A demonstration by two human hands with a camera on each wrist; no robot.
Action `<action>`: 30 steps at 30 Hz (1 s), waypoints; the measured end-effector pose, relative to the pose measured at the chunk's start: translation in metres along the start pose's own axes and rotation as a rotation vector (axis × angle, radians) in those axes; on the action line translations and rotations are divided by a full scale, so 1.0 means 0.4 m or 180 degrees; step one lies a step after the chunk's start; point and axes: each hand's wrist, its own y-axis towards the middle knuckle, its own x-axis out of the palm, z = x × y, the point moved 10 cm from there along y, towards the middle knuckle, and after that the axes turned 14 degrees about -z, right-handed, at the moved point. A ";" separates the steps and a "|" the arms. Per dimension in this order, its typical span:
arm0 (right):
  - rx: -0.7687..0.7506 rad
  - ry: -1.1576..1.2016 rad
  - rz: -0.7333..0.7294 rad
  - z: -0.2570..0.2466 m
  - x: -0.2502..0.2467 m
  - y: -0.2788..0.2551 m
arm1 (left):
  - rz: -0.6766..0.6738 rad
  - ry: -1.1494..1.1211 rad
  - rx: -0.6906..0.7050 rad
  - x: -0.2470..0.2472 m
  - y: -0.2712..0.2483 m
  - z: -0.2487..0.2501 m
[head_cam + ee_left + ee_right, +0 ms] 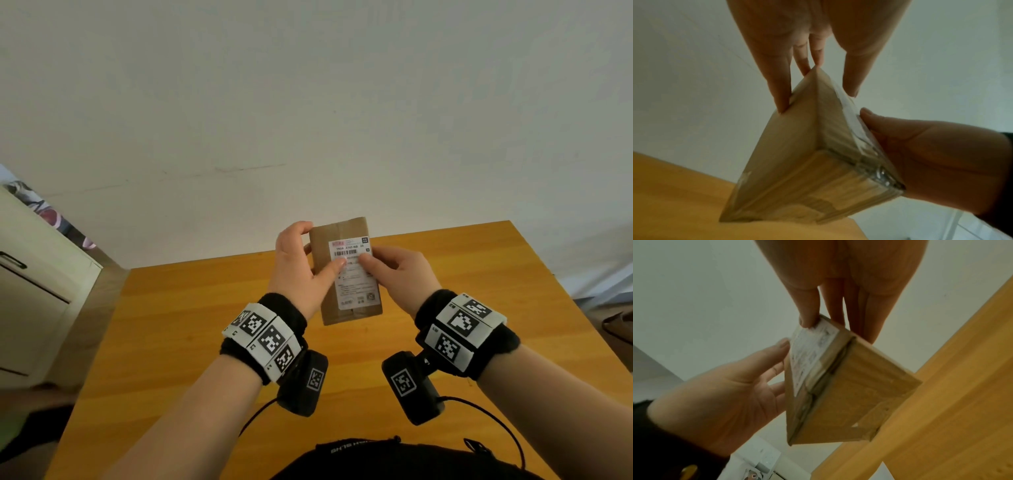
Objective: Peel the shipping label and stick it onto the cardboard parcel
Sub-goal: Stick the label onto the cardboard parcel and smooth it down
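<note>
I hold a small brown cardboard parcel (352,313) up above the table with both hands. A white shipping label (356,287) with a barcode lies flat on the face turned toward me. My left hand (298,270) grips the parcel's left side, thumb on the label and fingers behind. My right hand (404,274) grips the right side the same way. In the left wrist view the parcel (797,146) sits between my left fingers (777,81) and thumb. In the right wrist view my right thumb (807,318) presses the label (809,350) near its far end.
The orange wooden table (171,342) lies under the parcel; its far edge meets a white wall and its right edge runs down the right of the head view. A pale cabinet (34,274) stands at the left. A wall outlet (764,457) shows below the table.
</note>
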 end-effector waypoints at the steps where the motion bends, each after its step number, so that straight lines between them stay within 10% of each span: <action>1: -0.0009 -0.0051 -0.0018 -0.002 0.007 0.006 | 0.0070 0.0110 -0.0087 -0.010 0.004 -0.011; 13: 0.0284 -0.0140 -0.0136 0.040 0.051 0.082 | -0.0098 -0.0489 -0.0739 -0.029 0.073 -0.155; 30: 0.1529 0.0230 -0.0141 0.263 0.067 0.198 | -0.1393 -0.0645 -0.1417 0.181 0.107 -0.299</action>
